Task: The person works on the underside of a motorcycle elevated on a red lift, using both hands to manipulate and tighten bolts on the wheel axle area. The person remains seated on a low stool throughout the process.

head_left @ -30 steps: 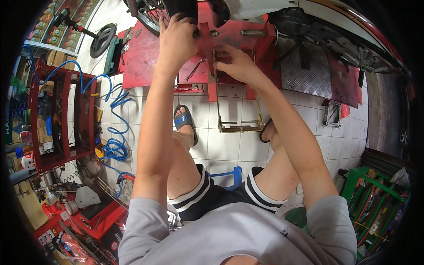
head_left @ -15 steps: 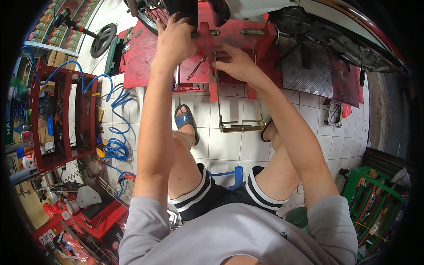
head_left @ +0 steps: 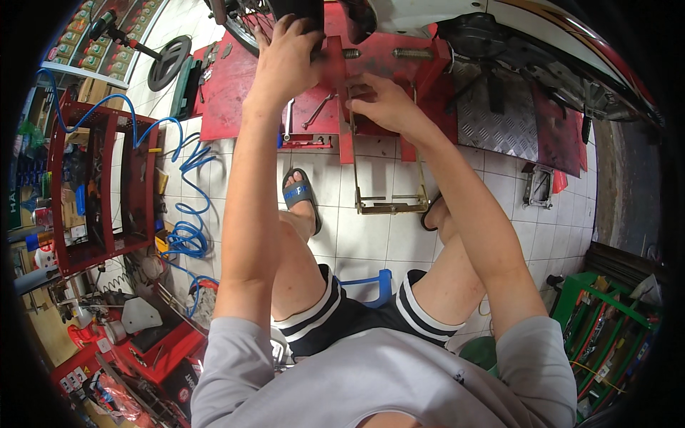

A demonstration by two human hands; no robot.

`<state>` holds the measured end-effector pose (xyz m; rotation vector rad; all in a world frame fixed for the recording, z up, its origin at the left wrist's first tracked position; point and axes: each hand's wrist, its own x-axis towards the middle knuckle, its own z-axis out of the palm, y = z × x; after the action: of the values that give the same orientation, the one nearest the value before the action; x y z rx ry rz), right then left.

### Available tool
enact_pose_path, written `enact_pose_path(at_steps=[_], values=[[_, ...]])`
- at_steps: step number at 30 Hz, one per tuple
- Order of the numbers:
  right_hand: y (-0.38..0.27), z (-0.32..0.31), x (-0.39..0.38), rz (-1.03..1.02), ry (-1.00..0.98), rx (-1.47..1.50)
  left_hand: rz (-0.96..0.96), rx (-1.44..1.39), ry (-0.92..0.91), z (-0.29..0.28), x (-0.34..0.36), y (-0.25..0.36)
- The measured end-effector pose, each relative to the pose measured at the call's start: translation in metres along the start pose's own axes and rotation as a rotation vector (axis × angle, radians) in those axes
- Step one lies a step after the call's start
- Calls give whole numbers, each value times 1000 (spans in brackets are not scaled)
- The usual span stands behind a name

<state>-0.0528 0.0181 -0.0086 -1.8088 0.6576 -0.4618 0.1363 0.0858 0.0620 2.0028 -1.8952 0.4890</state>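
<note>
My left hand (head_left: 285, 63) is at the far side, in front of a dark tyre (head_left: 298, 11). Its fingers bend forward beside the left upright of a red wheel clamp (head_left: 332, 78); what lies under the palm is hidden. A threaded screw (head_left: 351, 53) shows just right of that upright, and a second screw (head_left: 412, 53) sits farther right. My right hand (head_left: 382, 103) closes its thumb and fingers round the near-left bar of a brass-coloured metal frame (head_left: 389, 208), which hangs from the clamp over the floor. Two wrenches, one a combination wrench (head_left: 319, 111), lie left of the clamp.
A red lift platform (head_left: 232, 93) spans the far side, with a motorcycle (head_left: 492, 43) above it. A red shelf cart (head_left: 107, 185) and a coiled blue air hose (head_left: 189, 239) stand left. A green tool rack (head_left: 606, 314) is at right. A blue stool (head_left: 382, 285) shows between my legs.
My left hand has shifted slightly, and the rod end visible beside its thumb side is now covered. My right hand stays at the metal frame. The view has moved very little.
</note>
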Motion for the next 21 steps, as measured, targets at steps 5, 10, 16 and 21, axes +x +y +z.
enact_pose_path(at_steps=[5, 10, 16, 21], values=[[2, -4, -1, -5, 2, 1, -10, -17, 59, -5, 6, 7], [-1, -2, -1, 2, -6, -3, 25, -17, -12, -1, 2, -2], [1, -4, -1, -19, -4, -32, -29, -18, 111, -4, 4, 4], [-2, -5, -2, 11, -7, -31, -78, -30, 43, -3, 7, 6]])
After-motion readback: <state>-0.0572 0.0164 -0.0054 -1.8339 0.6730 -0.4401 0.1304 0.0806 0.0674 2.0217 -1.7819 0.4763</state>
